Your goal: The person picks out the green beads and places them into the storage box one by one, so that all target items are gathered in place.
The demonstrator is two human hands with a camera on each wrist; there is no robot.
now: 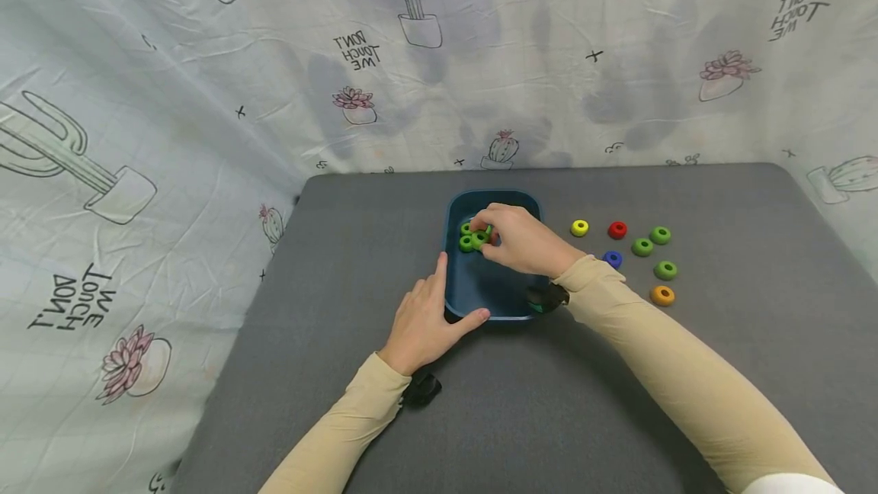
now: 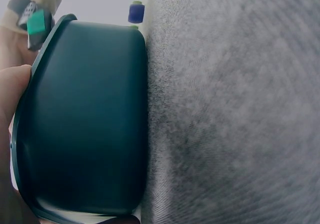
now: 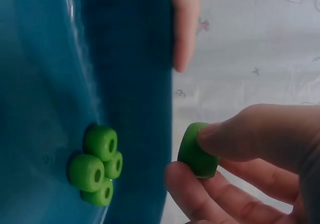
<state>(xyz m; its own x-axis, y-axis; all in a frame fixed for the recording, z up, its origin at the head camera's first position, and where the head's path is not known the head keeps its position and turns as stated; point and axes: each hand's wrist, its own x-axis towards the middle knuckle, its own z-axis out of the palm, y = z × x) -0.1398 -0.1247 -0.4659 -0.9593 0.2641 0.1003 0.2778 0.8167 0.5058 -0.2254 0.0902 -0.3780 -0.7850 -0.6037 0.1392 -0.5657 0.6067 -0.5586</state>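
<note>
A dark blue plastic tray stands on the grey table. Over its inside, my right hand pinches a green bead between thumb and fingers. Several other green beads, each with a hole, lie clustered in the tray by its left wall. My left hand rests at the tray's near left corner, fingers extended along the left side and thumb at the near rim. In the left wrist view the left thumb touches the rim; the tray's outer wall hides its contents there.
Right of the tray lie loose beads: a yellow bead, a red bead, a blue bead, an orange bead and 3 green ones. A printed curtain hangs behind the table.
</note>
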